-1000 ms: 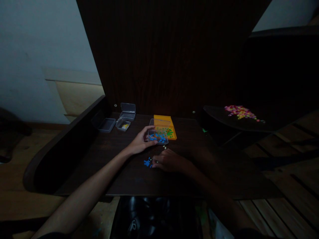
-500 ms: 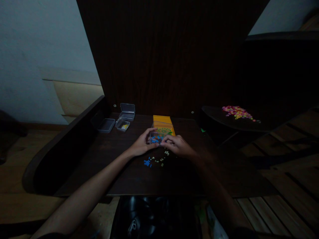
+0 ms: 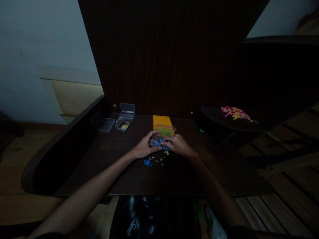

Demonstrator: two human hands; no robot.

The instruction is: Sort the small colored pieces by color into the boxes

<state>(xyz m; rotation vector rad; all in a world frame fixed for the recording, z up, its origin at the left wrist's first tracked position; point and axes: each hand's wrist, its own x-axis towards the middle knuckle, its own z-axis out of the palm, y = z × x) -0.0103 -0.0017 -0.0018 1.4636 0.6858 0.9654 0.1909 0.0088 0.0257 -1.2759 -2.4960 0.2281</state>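
A small clear plastic box (image 3: 159,141) with blue beads inside sits on the dark wooden table (image 3: 129,176), its lid tilted up. My left hand (image 3: 144,148) grips the box's left side with curled fingers. My right hand (image 3: 177,146) holds its right side, fingers closed on the edge. Behind it stands a yellow tray (image 3: 161,123) with green and orange beads. A few loose blue beads (image 3: 147,162) and pale beads (image 3: 160,160) lie on the table just in front of my hands.
Two open clear boxes, one (image 3: 124,124) with yellow bits and one (image 3: 106,125) with nothing in it, sit at the table's back left. A dark side surface at right holds a pile of pink and yellow beads (image 3: 235,113). A dark panel rises behind the table.
My right hand left the loose beads near the table's front and moved up to the clear box. The box's lid has tilted up. My left hand stayed on the box.
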